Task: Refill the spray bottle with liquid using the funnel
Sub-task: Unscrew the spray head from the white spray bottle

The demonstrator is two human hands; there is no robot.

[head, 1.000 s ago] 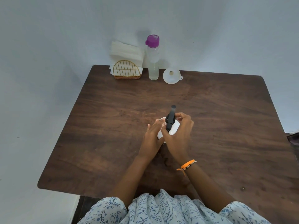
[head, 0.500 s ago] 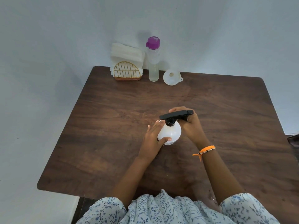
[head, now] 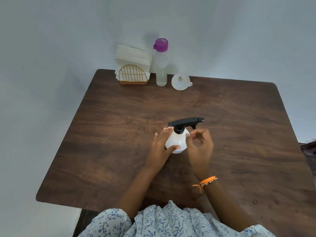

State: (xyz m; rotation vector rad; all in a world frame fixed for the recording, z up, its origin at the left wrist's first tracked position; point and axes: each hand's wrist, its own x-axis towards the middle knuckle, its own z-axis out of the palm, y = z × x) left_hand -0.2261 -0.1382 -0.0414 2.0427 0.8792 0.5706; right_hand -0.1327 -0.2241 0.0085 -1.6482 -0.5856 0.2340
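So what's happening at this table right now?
A person is working on a white spray bottle in the middle of the table. The left hand holds its body, while the right hand hovers beside it, fingers loosely curled, holding nothing. The black trigger head is on. The funnel and the purple-capped bottle wait at the far edge.

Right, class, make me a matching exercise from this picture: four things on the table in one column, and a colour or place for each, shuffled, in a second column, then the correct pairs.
Things
1. spray bottle
2. funnel
3. tall bottle
4. napkin holder

Descriptions
A. gold wire arch, far left corner of the table
B. purple cap, clear liquid low inside
C. black trigger head, steadied by the left hand
D. white, lying right of the tall bottle

Pairs: 1-C, 2-D, 3-B, 4-A
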